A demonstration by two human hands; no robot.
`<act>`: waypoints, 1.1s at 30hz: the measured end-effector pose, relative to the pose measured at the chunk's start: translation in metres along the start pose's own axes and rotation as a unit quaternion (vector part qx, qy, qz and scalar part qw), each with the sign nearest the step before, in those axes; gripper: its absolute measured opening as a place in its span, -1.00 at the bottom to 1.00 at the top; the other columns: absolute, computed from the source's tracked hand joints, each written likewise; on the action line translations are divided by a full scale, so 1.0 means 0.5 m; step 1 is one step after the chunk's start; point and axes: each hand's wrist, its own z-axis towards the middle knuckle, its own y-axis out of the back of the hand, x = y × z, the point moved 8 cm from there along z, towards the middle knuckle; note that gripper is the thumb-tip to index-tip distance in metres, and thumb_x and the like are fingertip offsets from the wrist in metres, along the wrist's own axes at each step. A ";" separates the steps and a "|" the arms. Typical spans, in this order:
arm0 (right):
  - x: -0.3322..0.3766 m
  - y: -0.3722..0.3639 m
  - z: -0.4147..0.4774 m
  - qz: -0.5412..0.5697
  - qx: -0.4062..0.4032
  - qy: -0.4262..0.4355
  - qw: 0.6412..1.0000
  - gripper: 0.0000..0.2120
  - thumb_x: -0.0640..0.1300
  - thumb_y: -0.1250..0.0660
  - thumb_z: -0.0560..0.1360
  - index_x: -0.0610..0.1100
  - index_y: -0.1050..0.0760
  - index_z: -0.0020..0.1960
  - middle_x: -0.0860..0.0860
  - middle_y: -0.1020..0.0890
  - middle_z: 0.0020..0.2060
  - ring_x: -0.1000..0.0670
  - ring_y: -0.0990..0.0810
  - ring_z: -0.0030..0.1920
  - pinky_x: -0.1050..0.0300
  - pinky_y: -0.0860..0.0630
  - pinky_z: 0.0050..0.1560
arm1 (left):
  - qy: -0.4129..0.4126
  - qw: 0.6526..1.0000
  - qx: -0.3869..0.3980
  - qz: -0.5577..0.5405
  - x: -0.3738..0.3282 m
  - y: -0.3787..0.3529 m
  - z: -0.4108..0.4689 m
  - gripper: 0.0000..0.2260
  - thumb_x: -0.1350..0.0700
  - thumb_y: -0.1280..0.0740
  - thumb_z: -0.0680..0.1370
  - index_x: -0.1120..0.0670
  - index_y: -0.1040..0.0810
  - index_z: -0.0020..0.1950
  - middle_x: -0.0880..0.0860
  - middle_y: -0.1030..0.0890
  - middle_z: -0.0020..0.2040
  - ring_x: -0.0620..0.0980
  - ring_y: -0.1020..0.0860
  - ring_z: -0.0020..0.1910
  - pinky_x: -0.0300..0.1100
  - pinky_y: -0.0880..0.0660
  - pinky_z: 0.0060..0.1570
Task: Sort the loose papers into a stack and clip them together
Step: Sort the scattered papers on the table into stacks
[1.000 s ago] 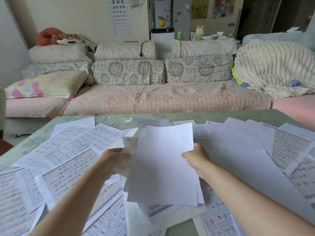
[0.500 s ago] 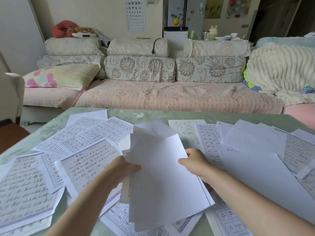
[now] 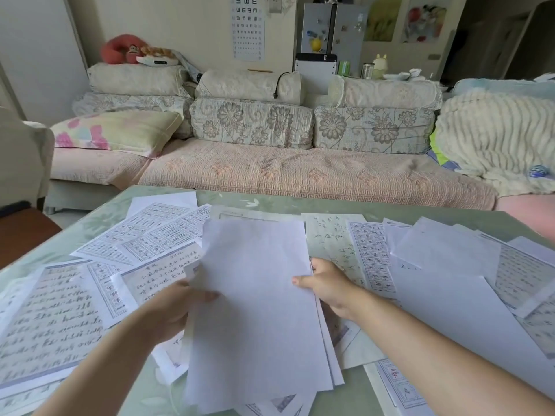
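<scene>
Closest to me: both forearms reach in from the bottom edge. The left hand (image 3: 177, 307) grips the left edge of a bundle (image 3: 258, 310) of sheets, thumb on top. The right hand (image 3: 327, 288) pinches the right edge, thumb across the top sheet. The bundle is held tilted just above the table (image 3: 270, 202), blank side up. Its edges aren't flush: corners of lower sheets stick out at the bottom and on the right.

Around it, loose sheets (image 3: 60, 319) lie scattered on the table. There are printed and handwritten pages on the left, and blank and gridded ones fanned out on the right, overlapping each other.

My read: we're in the gathering step, early to midway, since most of the paper isn't in the bundle yet.

The next move would need one hand freed to pick up another sheet while the other carries the bundle. After that, tap the edges square. Thin sheets will slide and fan if the grip slackens.

I can't see a clip anywhere, so it may be under the paper.

Beyond the table there's a sofa (image 3: 300, 172), and an eye chart (image 3: 247, 28) on the wall.
</scene>
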 end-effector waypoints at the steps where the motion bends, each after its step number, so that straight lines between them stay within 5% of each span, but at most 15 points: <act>1: -0.001 -0.008 -0.001 -0.024 0.000 0.006 1.000 -0.82 -0.30 -0.40 0.50 -0.17 -0.59 0.08 -0.07 -0.73 -0.02 -0.06 -0.71 -0.02 -0.03 -0.62 0.09 | 0.000 1.000 -0.002 -0.013 0.001 -0.004 -0.002 -0.84 0.31 -0.31 0.55 0.38 -0.59 0.04 0.31 -0.68 -0.09 0.15 -0.68 -0.28 -0.02 -0.65 -0.20; 4: 0.002 -0.013 -0.003 -0.096 -0.009 0.015 0.995 -0.79 -0.25 -0.37 0.52 -0.11 -0.58 0.14 0.02 -0.70 0.01 -0.02 -0.68 0.03 0.00 -0.59 0.14 | 0.013 0.997 -0.056 -0.050 0.002 0.004 0.002 -0.80 0.23 -0.22 0.62 0.32 -0.58 -0.06 0.20 -0.67 -0.30 0.11 -0.64 -0.36 -0.13 -0.59 -0.35; 9: 0.004 0.016 -0.004 -0.205 0.008 0.018 0.979 -0.73 -0.20 -0.34 0.46 -0.09 -0.57 0.16 0.02 -0.69 0.05 -0.04 -0.66 0.08 -0.05 -0.58 0.18 | -0.002 0.992 -0.126 -0.007 -0.003 0.039 0.012 -0.86 0.27 -0.23 0.60 0.29 -0.57 -0.02 0.16 -0.60 -0.32 0.05 -0.59 -0.42 -0.20 -0.57 -0.49; 14: 0.009 0.012 -0.001 -0.223 0.009 0.046 0.974 -0.83 -0.13 -0.32 0.54 -0.05 -0.55 0.13 0.06 -0.66 0.07 0.01 -0.63 0.10 0.02 -0.54 0.18 | 0.003 0.996 -0.081 -0.047 0.005 0.027 0.024 -0.77 0.02 -0.37 0.56 0.20 -0.62 -0.03 0.10 -0.69 -0.29 0.06 -0.65 -0.33 -0.11 -0.60 -0.28; 17: 0.020 -0.020 0.008 -0.254 -0.011 0.077 0.964 -0.94 -0.09 -0.32 0.55 -0.04 -0.49 0.01 0.08 -0.60 -0.02 0.03 -0.57 0.01 0.11 -0.48 0.02 | -0.031 0.999 -0.045 0.000 0.004 0.014 0.029 -0.82 0.24 -0.43 0.49 0.20 -0.60 0.09 0.11 -0.72 -0.13 0.08 -0.67 -0.18 -0.09 -0.60 -0.12; 21: 0.024 -0.084 0.018 -0.299 0.027 0.074 0.951 -0.89 -0.01 -0.29 0.56 -0.04 -0.50 -0.02 0.10 -0.57 -0.18 0.00 -0.54 -0.14 0.17 -0.40 -0.19 | -0.088 0.982 -0.155 0.069 -0.018 0.061 0.030 -0.75 0.41 -0.41 0.38 0.17 -0.58 0.00 0.16 -0.67 -0.12 0.09 -0.62 -0.21 -0.10 -0.55 -0.16; 27: 0.070 -0.035 0.058 -0.440 -0.085 0.105 0.888 -0.62 -0.03 -0.24 0.55 0.00 -0.47 0.36 -0.02 -0.45 0.27 -0.07 -0.46 0.30 0.12 -0.38 0.28 | -0.110 0.966 -0.206 0.108 -0.043 0.116 0.037 -0.77 0.42 -0.37 0.40 0.13 -0.59 -0.07 0.09 -0.63 -0.25 0.06 -0.59 -0.31 -0.17 -0.52 -0.30; 33: 0.001 -0.068 0.071 -0.529 0.078 0.087 0.841 -0.30 0.27 -0.21 0.52 0.20 -0.05 0.58 0.14 -0.01 0.60 0.10 0.05 0.59 0.07 0.06 0.56 | -0.109 0.972 -0.194 0.081 -0.039 0.145 0.057 -0.75 0.41 -0.35 0.42 0.14 -0.58 0.01 0.19 -0.65 -0.10 0.17 -0.62 -0.16 0.10 -0.59 -0.03</act>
